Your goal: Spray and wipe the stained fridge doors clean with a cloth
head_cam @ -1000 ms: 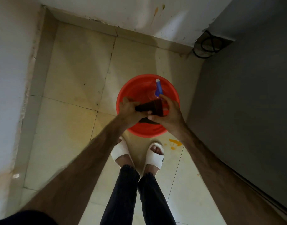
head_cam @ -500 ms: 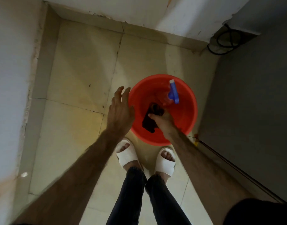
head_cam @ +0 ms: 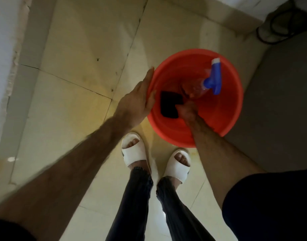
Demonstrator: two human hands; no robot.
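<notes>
A red bucket (head_cam: 232, 105) stands on the tiled floor in front of my feet. Inside it leans a clear spray bottle (head_cam: 195, 88) with a blue trigger head. A dark folded cloth (head_cam: 168, 106) lies low in the bucket's left half. My right hand (head_cam: 187, 111) reaches down into the bucket with its fingers closed on the cloth's right corner. My left hand (head_cam: 138, 101) is flat and empty, fingers stretched out along the outside of the bucket's left rim. The grey fridge side (head_cam: 285, 105) rises just right of the bucket.
A white wall (head_cam: 3, 49) runs along the left. A black cable coil (head_cam: 274, 28) lies in the back right corner behind the fridge. My feet in white slippers (head_cam: 133, 152) stand close to the bucket. Yellowish stains mark the floor tiles (head_cam: 79, 49) near it.
Both hands held the cloth above the bucket; the left hand let go and moved to the rim. The right hand lowered the cloth to the bucket's bottom. The view moved closer.
</notes>
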